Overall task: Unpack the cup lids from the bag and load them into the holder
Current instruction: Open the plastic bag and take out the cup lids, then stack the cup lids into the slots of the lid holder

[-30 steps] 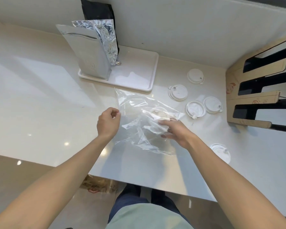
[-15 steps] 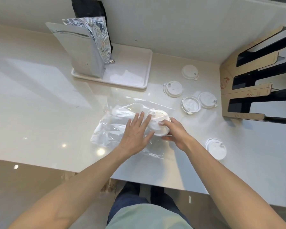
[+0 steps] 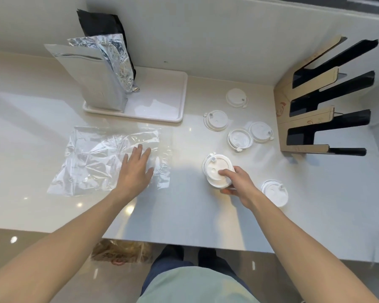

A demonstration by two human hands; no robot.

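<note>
A clear plastic bag (image 3: 101, 158) lies flat and looks empty on the white counter. My left hand (image 3: 136, 169) rests palm down on its right part, fingers spread. My right hand (image 3: 236, 182) grips a short stack of white cup lids (image 3: 216, 169) just above the counter, to the right of the bag. Several loose white lids lie around: one (image 3: 236, 97) at the back, one (image 3: 216, 120) left of it, two (image 3: 240, 139) (image 3: 260, 131) touching near the holder, one (image 3: 274, 192) beside my right wrist. The cardboard lid holder (image 3: 304, 119) with dark slots stands at the right.
A white tray (image 3: 160, 103) at the back holds a silver foil pouch (image 3: 92, 77) with a black pouch (image 3: 103, 25) behind it. A wall runs along the back. The counter's front edge (image 3: 184, 243) is near my body; a brown bag (image 3: 123, 252) lies on the floor below.
My right hand has drawn the lid stack out of the bag and moved it right. My left hand has pressed the bag flat, and the bag now lies farther left.
</note>
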